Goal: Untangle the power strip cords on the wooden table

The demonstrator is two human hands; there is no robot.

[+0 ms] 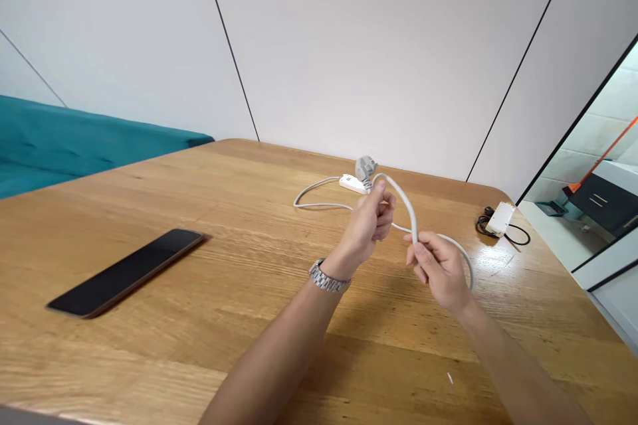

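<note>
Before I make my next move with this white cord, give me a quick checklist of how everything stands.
1. Left hand holding just below the plug: ok.
2. Right hand gripping the cord: ok.
3. Plug out of any socket: ok, it's in the air.
4. Cord free of slack: not ok, loose loops.
5. Cord clear of the black flat device: ok, well apart.
6. White block fully visible: not ok, right end partly hidden.

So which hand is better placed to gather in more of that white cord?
Probably the right hand: it pinches the white cord away from the plug, near a loose stretch, while the left hand is occupied at the plug's neck.
</note>
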